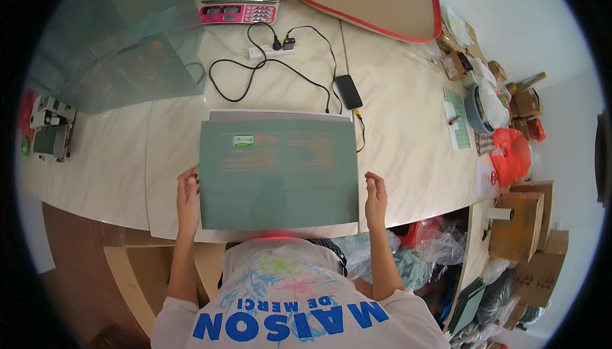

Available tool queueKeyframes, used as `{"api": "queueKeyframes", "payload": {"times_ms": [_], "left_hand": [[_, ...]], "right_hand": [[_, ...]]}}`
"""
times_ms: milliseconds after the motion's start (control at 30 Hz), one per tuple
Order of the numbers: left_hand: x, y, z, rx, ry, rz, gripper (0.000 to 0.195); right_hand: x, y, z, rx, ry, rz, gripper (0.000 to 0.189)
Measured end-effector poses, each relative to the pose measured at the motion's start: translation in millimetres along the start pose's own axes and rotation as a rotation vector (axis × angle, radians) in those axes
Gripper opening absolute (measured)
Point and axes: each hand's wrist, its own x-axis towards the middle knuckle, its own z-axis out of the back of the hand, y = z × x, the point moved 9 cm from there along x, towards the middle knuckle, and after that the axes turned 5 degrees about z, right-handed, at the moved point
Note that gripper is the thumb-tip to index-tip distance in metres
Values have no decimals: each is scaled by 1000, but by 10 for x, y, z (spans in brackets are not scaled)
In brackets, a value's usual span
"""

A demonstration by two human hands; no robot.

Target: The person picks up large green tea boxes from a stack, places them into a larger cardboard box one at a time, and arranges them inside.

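A flat grey-green rectangular pack [279,191], apparently plastic, lies in front of me near the table's front edge. It has a small white and green label [243,140] and faint orange marks showing on top. Behind its far edge a strip of a pale grey flat object [282,115] sticks out; the rest is covered. My left hand [188,193] is at the pack's left edge with fingers curled; whether it grips the edge cannot be made out. On the other side, my right hand [376,198] is held just off the right edge, holding nothing, its fingers loosely bent.
Black cables run from a white power strip [270,52] to a smartphone [349,92] and towards the pale grey object. Behind stands a pink-fronted weighing scale [239,13]. A large greenish plastic-wrapped block [129,62] is at left. Cardboard boxes [516,227] and bags line the right.
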Motion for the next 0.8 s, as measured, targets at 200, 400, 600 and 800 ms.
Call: {"api": "queueKeyframes", "payload": {"times_ms": [200, 400, 600, 800], "left_hand": [[121, 0, -579, 234, -52, -24, 51], [-135, -452, -1230, 129, 15, -122, 41], [-40, -321, -1045, 143, 7, -58, 46], [65, -224, -271, 297, -132, -28, 45]], "right_hand": [[127, -666, -229, 361, 189, -354, 60], [167, -204, 383, 560, 112, -457, 63], [151, 283, 422, 385, 47, -475, 59], [171, 22, -346, 203, 177, -373, 59]]}}
